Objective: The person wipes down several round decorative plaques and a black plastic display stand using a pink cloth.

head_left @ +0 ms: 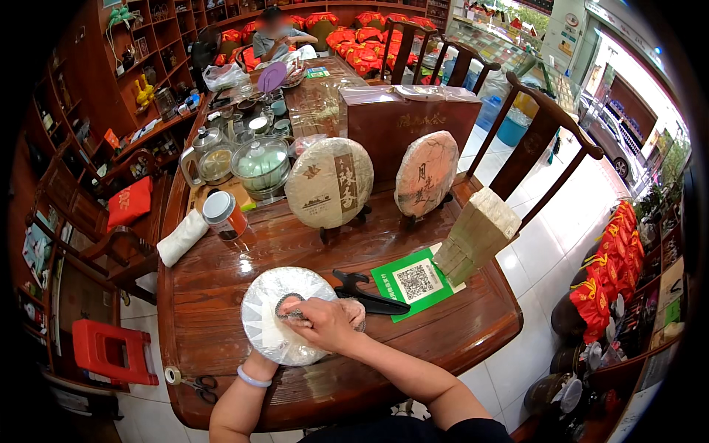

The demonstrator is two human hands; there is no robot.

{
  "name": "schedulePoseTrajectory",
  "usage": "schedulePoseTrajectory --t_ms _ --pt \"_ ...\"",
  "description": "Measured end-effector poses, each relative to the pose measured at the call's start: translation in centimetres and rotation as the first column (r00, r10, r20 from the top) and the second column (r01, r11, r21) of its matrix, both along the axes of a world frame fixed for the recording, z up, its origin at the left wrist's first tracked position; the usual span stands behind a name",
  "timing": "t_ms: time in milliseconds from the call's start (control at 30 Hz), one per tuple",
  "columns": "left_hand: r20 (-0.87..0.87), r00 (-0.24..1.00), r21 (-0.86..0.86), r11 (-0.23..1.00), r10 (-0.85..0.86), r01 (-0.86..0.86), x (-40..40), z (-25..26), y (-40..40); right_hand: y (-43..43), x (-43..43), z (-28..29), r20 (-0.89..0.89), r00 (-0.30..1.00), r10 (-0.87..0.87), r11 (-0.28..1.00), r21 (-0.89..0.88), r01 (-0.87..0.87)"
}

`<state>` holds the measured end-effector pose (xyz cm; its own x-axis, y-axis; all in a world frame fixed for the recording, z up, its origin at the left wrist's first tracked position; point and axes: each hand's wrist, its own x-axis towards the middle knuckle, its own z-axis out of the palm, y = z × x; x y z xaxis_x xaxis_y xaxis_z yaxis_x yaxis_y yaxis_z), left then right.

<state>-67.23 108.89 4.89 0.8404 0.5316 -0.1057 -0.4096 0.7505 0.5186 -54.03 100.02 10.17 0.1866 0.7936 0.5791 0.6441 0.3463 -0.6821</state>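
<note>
A round tea cake [260, 302] in clear wrap shows its pleated pale paper side and is tilted towards me. My left hand [261, 361] supports it from below at the near-left edge; most of that hand is hidden behind the cake. My right hand [327, 324] presses a bunched pink-and-grey cloth [354, 313] on the cake's face. Just right of the cake lies a black display stand [371, 297], partly over a green card with a printed code [393, 271]. Two more wrapped tea cakes [327, 183] [426, 174] stand upright on black stands further back.
A wrapped tea brick [476, 235] stands on the card's far-right corner. Left on the wooden table [210, 310] are a tin [224, 216], a rolled white towel [183, 238], scissors [202, 387] and tape [173, 375]. A glass pot [260, 166] and large box [410, 124] stand behind.
</note>
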Motion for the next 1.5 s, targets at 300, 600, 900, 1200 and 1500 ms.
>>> schedulePoseTrajectory --t_ms 300,600,900,1200,1500 --pt "0.086 0.996 -0.04 0.999 -0.009 0.012 0.3 -0.3 0.3 -0.1 0.0 0.1 -0.002 1.0 0.009 1.0 -0.009 -0.009" --pt "0.137 0.99 -0.051 0.998 -0.029 0.036 0.1 -0.3 0.2 0.0 0.0 0.2 0.0 1.0 0.005 1.0 0.003 -0.005" --pt "0.012 0.999 0.168 0.985 -0.032 0.029 0.4 1.4 -0.2 0.0 0.0 0.2 -0.008 1.0 -0.002 1.0 0.002 0.002" --pt "0.018 1.0 0.18 0.983 0.024 -0.027 0.3 0.9 -0.2 0.1 0.0 0.1 -0.007 1.0 -0.031 0.999 0.029 0.031" --pt "0.264 0.929 0.368 0.918 -0.258 0.15 0.0 -0.1 1.3 -0.9 -1.1 2.9 -0.179 0.981 0.077 0.992 -0.089 -0.095"
